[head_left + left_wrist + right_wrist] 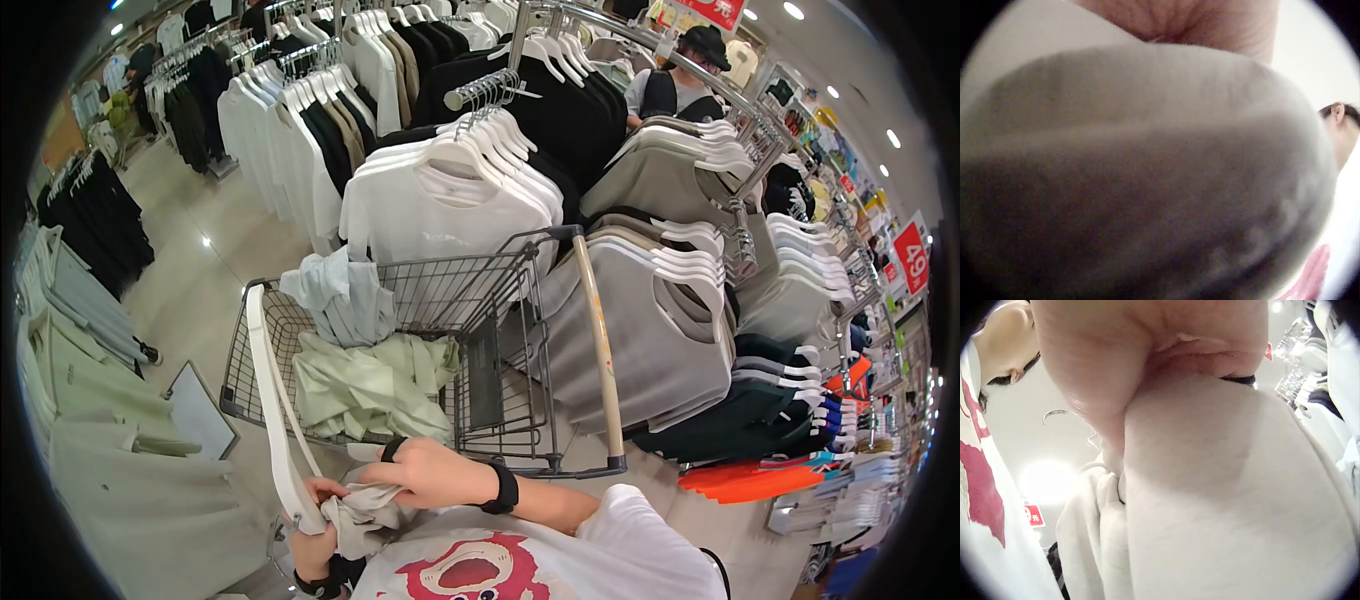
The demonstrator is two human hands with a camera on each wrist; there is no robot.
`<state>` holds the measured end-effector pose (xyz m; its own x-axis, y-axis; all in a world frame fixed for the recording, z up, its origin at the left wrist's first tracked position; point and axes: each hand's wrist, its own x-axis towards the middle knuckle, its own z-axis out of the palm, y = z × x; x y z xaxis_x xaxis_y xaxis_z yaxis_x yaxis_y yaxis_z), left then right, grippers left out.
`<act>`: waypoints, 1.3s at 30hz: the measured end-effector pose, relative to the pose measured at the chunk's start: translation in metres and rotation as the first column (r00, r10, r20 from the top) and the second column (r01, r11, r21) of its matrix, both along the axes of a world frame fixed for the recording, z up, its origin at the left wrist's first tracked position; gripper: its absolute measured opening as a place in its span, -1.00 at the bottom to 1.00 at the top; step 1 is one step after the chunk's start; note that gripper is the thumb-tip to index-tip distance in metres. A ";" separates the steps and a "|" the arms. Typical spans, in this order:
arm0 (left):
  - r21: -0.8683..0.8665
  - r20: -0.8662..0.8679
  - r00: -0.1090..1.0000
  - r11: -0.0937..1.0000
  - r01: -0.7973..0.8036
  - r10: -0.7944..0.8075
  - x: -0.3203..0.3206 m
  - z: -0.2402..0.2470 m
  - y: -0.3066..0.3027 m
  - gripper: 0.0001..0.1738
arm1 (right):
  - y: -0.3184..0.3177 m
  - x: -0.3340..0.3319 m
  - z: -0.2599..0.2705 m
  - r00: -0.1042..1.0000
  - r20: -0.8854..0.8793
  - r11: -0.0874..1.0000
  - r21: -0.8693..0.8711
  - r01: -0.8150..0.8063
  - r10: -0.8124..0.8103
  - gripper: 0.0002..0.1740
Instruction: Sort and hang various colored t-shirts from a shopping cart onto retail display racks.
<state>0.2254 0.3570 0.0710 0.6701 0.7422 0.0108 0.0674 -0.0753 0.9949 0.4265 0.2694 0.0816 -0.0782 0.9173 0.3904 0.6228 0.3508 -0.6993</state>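
In the head view a light beige garment [365, 518] is bunched up close in front of the person's shirt. The right hand [435, 473] grips it from above with curled fingers. Beside it, the left hand [313, 548] pinches the same cloth, its fingertips next to a white clothes hanger [272, 400]. That hanger slants up from the left hand across the near side of the cart. Cloth fills most of the left wrist view, hiding the left fingers. From below, the right wrist view shows the garment [1229, 481] hanging under the right hand [1154, 350].
A wire shopping cart [500, 440] stands ahead, holding a pale green garment [370, 385] and a light grey-blue one [345, 300]. Racks of white shirts [450, 215] and grey shirts [640, 340] crowd beyond and right. Pale green clothes [110, 400] hang at left. Another person [680, 85] stands behind the racks.
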 end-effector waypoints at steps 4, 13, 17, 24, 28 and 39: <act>-0.025 0.027 0.999 0.999 -0.021 0.022 0.000 0.000 0.002 -0.61 | 0.000 -0.001 -0.001 0.977 -0.215 0.999 -0.032 -0.008 0.001 -0.66; -0.131 0.093 0.992 0.989 -0.072 0.084 -0.015 -0.008 0.001 -0.63 | 0.002 0.004 -0.010 0.845 -0.495 0.966 -0.043 -0.256 0.202 -0.81; -0.116 0.297 0.945 0.987 -0.110 0.140 -0.020 -0.016 0.009 -0.64 | -0.004 0.009 0.003 0.747 -0.567 0.879 -0.082 -0.470 0.347 -0.77; -0.222 0.505 0.834 0.967 -0.125 0.223 -0.030 0.009 0.017 -0.63 | 0.008 0.006 0.004 0.784 -0.565 0.806 -0.322 -0.497 0.258 -0.75; -0.152 0.532 0.823 0.979 -0.139 0.200 -0.039 0.020 0.015 -0.47 | 0.019 0.007 0.005 0.612 -0.773 0.868 -0.179 -0.462 0.167 -0.87; -0.147 0.418 0.902 0.988 -0.054 0.111 -0.084 0.018 0.028 -0.69 | 0.072 0.007 0.033 0.497 -0.868 0.792 -0.309 -0.527 -0.008 -0.90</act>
<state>0.1416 0.3851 0.0889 0.5596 0.8088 0.1806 -0.3623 0.0428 0.9311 0.4338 0.3417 0.1143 -0.2528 0.9654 -0.0636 -0.3578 -0.1543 -0.9210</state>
